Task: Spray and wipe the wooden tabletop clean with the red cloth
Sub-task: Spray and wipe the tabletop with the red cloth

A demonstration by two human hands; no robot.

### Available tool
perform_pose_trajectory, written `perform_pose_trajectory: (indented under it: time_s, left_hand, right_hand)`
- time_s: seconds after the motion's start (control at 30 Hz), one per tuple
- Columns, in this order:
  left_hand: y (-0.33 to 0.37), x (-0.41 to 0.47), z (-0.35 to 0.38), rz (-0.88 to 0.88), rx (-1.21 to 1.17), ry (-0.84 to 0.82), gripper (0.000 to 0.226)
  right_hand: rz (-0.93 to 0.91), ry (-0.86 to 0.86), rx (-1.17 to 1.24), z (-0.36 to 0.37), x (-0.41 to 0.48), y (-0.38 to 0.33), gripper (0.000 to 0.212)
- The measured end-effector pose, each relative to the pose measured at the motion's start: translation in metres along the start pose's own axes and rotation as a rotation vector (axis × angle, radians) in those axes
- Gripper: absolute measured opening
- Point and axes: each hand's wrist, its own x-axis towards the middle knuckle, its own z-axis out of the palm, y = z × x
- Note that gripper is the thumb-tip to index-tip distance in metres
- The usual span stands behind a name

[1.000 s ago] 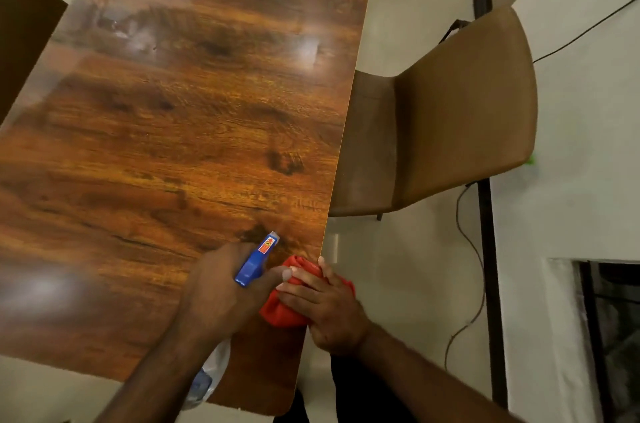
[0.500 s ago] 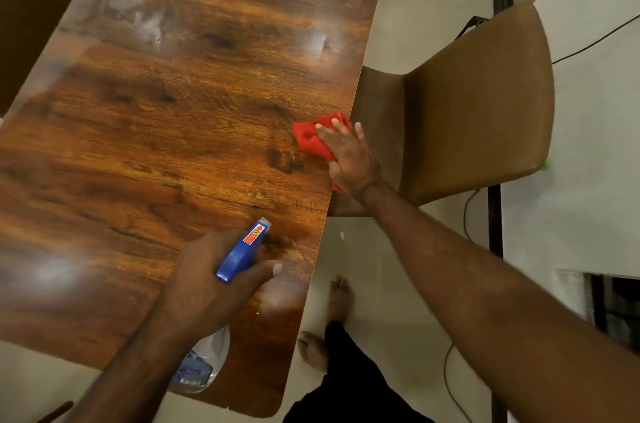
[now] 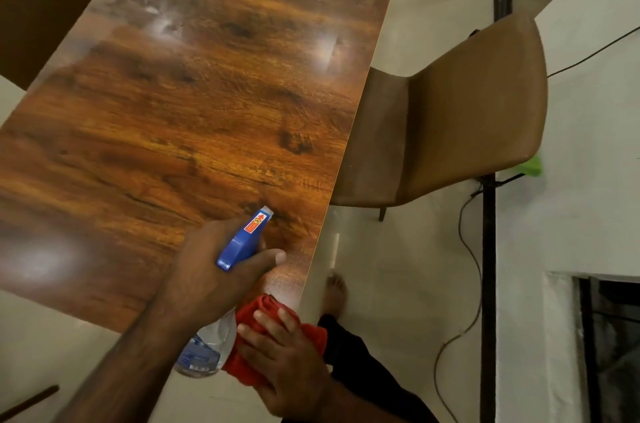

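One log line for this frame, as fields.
left hand: grips spray bottle | right hand: presses red cloth | place: tabletop near corner

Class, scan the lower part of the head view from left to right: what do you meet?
Spray bottle → red cloth under the right hand → bare foot → black cable → black metal post.

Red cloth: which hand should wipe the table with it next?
Right. The right hand lies flat on the red cloth at the near edge of the tabletop, so it can likely push it straight across the wood. The left hand is busy gripping the spray bottle.
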Motion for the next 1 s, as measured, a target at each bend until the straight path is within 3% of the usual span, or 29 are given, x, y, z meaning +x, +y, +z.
perform_pose_trajectory:
  time_s: [0.07,0.17,0.23,0.33,0.47,0.57,0.63,0.8,1.0]
  left_hand:
    - [-0.002,-0.011,0.004,-0.022,0.007,0.006,0.043]
    - [-0.009,-0.026,0.010,-0.067,0.022,0.031,0.037]
    - [-0.012,-0.034,0.013,-0.079,0.011,0.024,0.033]
    - [-0.013,-0.041,0.015,-0.098,0.010,0.018,0.034]
    - [-0.013,-0.042,0.018,-0.093,0.014,0.023,0.041]
    - [-0.008,-0.040,0.021,-0.066,0.013,0.037,0.040]
    - [-0.002,-0.033,0.023,-0.071,0.010,0.041,0.038]
    - [0.009,-0.003,0.026,-0.072,0.023,0.028,0.031]
    - [0.021,0.052,0.019,-0.084,-0.018,0.033,0.031]
  right_hand:
    - [-0.117,-0.010,-0.053,-0.001,0.000,0.012,0.052]
    - [-0.281,-0.105,-0.052,-0.024,0.015,0.056,0.063]
    - [-0.266,-0.045,-0.079,-0.042,0.028,0.087,0.066]
    - [-0.027,0.108,-0.065,-0.075,0.062,0.138,0.065]
    - [0.448,0.396,0.047,-0.108,0.117,0.181,0.065]
    - [0.799,0.607,0.245,-0.093,0.132,0.149,0.065]
    - [0.943,0.635,0.320,-0.076,0.127,0.105,0.066]
    - [0.999,0.534,0.261,-0.064,0.114,0.082,0.069]
    - [0.998,0.630,0.305,-0.128,0.193,0.187,0.068]
